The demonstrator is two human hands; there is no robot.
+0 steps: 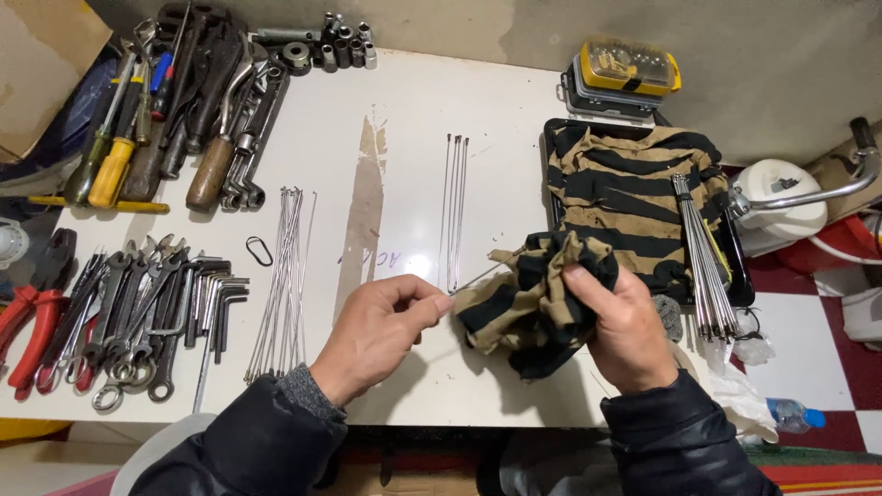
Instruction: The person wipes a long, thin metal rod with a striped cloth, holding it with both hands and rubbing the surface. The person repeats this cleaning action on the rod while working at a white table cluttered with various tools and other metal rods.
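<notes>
My left hand pinches the end of a thin metal spoke between thumb and forefinger. The spoke runs up to the right into a black and tan striped rag, which my right hand grips bunched around it. Both hands hover over the near edge of a white table. A small group of spokes lies straight on the table just beyond my hands. A larger loose pile of spokes lies to the left of my left hand.
A black tray at right holds striped cloth and a spoke bundle. Wrenches and hex keys, red pliers, screwdrivers and sockets fill the left and back. A yellow bit case sits behind the tray.
</notes>
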